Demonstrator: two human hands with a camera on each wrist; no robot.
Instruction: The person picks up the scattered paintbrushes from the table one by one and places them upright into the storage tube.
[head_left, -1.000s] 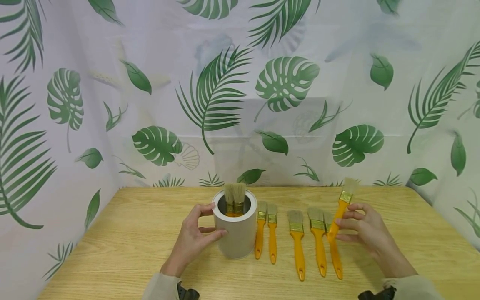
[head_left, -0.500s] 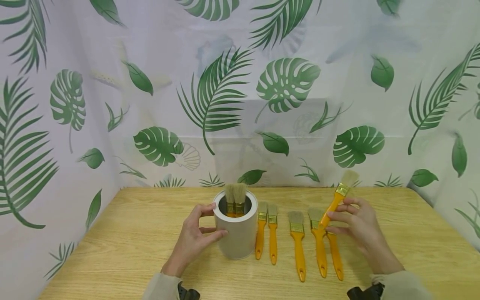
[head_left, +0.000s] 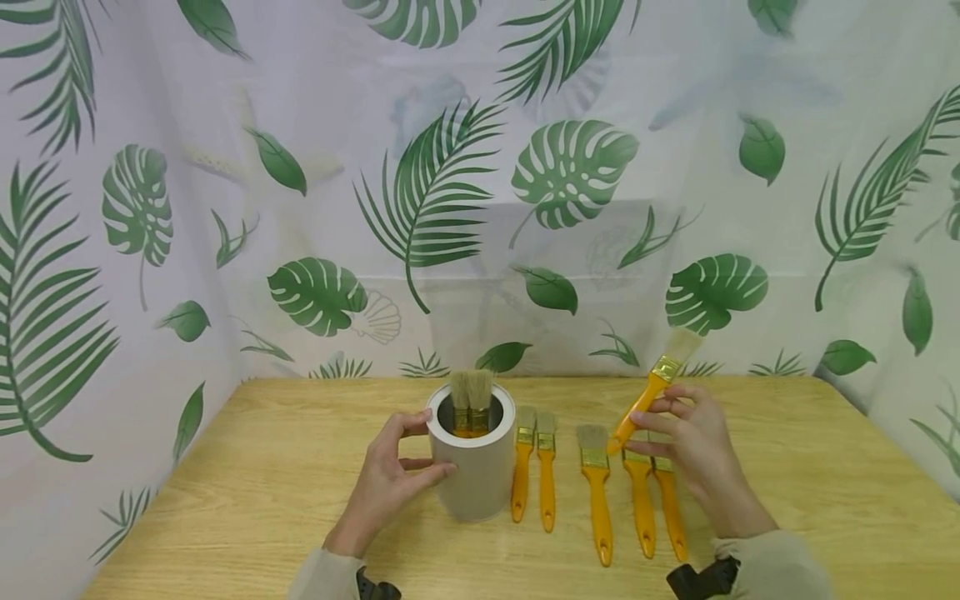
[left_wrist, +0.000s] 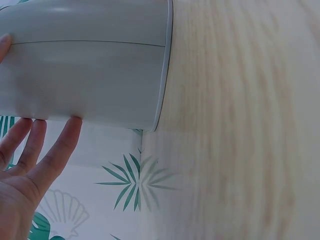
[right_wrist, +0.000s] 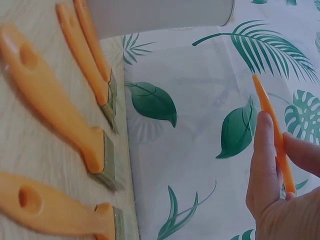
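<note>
Pinched by its orange handle in the right hand, the lifted paintbrush hangs tilted above the brushes on the table, looking light and stiff, while the left hand steadies the grey cup.

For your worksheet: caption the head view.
Left hand steadies a pot; right hand lifts a brush.

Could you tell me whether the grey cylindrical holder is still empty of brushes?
No, two orange-handled paintbrushes already stand bristles-up inside the grey cylindrical holder, which the left hand steadies.
</note>
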